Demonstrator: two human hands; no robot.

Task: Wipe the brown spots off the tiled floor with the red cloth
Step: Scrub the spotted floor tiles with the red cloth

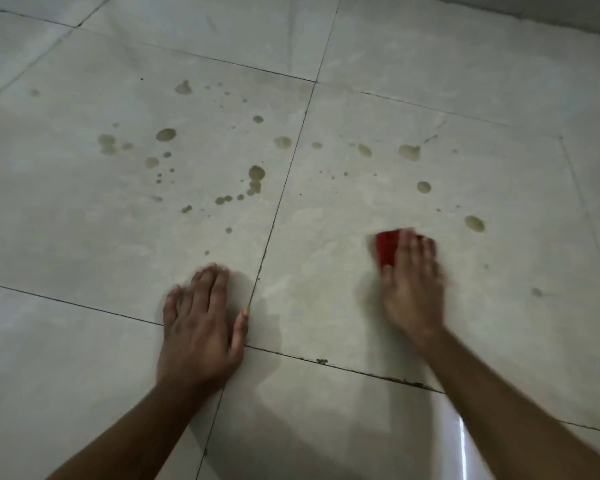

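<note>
A grey wall base runs along top right.

No legible text or labels anywhere.

Passable: pale tiled floor, ahead and sideways. Obstacles: left hand planted flat; dark grey wall base, far upper right.

Red cloth bunched on pale tiled floor, right of centre; brown spots scattered farther out, mostly left, few right.
</note>
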